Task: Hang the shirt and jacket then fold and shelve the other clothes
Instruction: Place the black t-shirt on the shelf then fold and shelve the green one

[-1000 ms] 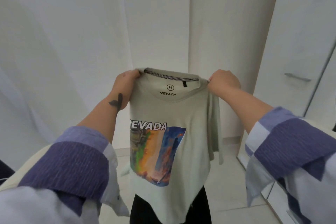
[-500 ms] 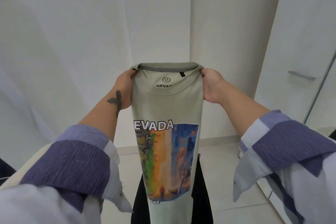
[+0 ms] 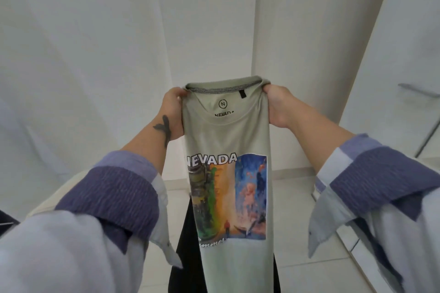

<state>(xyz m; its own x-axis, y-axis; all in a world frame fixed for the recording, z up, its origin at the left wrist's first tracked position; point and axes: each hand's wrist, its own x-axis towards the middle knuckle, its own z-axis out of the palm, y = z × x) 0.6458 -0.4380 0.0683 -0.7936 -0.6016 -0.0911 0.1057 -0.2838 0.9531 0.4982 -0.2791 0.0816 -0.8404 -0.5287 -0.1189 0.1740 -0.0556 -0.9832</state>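
Note:
A pale green T-shirt [image 3: 228, 140] with a colourful NEVADA print hangs in front of me, its sides folded back so it forms a narrow vertical strip. My left hand [image 3: 172, 114] pinches the left end of its collar. My right hand [image 3: 277, 107] grips the right end at the same height. The shirt's lower end drops out of view at the bottom of the frame.
White wardrobe doors [image 3: 400, 31] stand on the right, one with a metal handle [image 3: 419, 89]. A white wall [image 3: 95, 43] faces me. Below lies a light tiled floor [image 3: 297, 209], with my dark trousers [image 3: 185, 245] behind the shirt.
Both sleeves and sides have been folded behind, narrowing the shirt into a strip. My hands moved closer together at the collar. The right side flap no longer hangs loose.

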